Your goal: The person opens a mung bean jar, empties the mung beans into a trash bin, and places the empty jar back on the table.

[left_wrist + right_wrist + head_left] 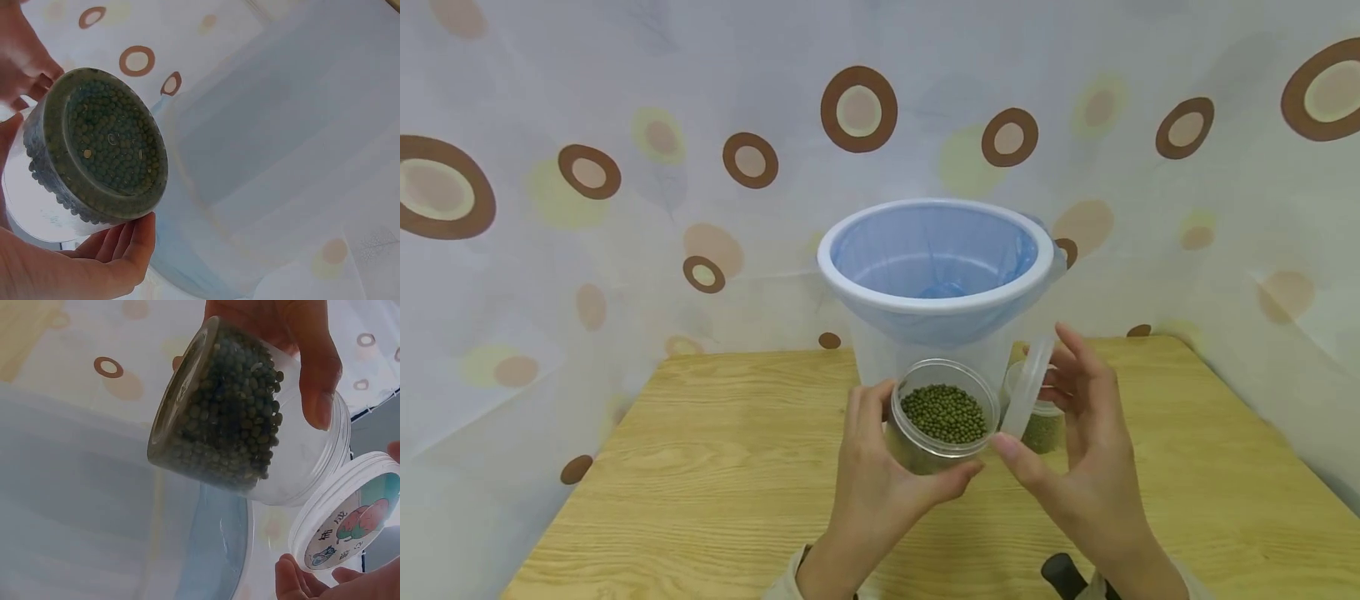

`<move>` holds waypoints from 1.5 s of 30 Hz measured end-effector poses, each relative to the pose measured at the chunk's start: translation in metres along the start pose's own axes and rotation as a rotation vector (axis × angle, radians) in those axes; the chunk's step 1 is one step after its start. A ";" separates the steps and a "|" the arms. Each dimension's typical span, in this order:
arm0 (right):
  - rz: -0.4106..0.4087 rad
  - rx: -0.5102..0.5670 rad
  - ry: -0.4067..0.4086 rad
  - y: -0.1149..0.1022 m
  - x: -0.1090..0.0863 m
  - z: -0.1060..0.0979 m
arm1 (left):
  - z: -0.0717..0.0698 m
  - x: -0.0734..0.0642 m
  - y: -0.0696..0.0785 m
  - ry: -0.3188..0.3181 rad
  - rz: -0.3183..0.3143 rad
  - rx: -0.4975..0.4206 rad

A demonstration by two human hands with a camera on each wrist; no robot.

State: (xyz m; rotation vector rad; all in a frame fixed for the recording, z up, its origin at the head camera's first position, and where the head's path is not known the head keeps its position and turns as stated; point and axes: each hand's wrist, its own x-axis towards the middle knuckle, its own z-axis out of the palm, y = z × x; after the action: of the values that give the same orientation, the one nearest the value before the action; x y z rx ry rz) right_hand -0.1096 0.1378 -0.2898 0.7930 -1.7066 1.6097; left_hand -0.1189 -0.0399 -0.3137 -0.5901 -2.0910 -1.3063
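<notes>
A clear plastic jar [942, 417] partly filled with mung beans [946, 414] is gripped around its side by my left hand [880, 475]. It tilts so its uncovered mouth faces the head camera; the left wrist view shows its base [112, 140]. My right hand [1086, 450] holds a white screw lid [1028, 387] on edge, right beside the jar's rim. In the right wrist view a printed label with red fruit [355, 522] covers the lid's top.
A translucent white bin [880, 342] lined with a blue plastic bag [936, 242] stands behind the jar. Another clear jar with green contents [1043, 429] sits on the wooden table [730, 467], partly hidden by the lid. A patterned curtain [647, 225] surrounds the table. Something black [1063, 573] shows near my right wrist.
</notes>
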 end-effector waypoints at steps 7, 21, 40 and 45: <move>0.029 0.012 -0.038 0.002 -0.001 -0.010 | -0.002 0.002 -0.001 0.005 -0.026 0.002; 0.379 -0.371 -0.198 0.012 -0.014 -0.022 | -0.009 0.005 0.001 0.015 -0.091 -0.020; 0.617 -0.489 -0.573 0.059 -0.031 -0.006 | -0.015 0.005 0.007 0.015 -0.136 -0.026; 0.663 -0.544 -0.635 0.070 -0.036 -0.005 | -0.015 0.006 0.010 0.011 -0.132 -0.017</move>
State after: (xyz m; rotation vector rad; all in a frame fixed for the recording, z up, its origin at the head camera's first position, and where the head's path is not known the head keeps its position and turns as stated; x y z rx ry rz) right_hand -0.1435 0.1474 -0.3605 0.5002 -2.9332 1.1921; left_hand -0.1131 -0.0495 -0.2982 -0.4574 -2.1423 -1.3980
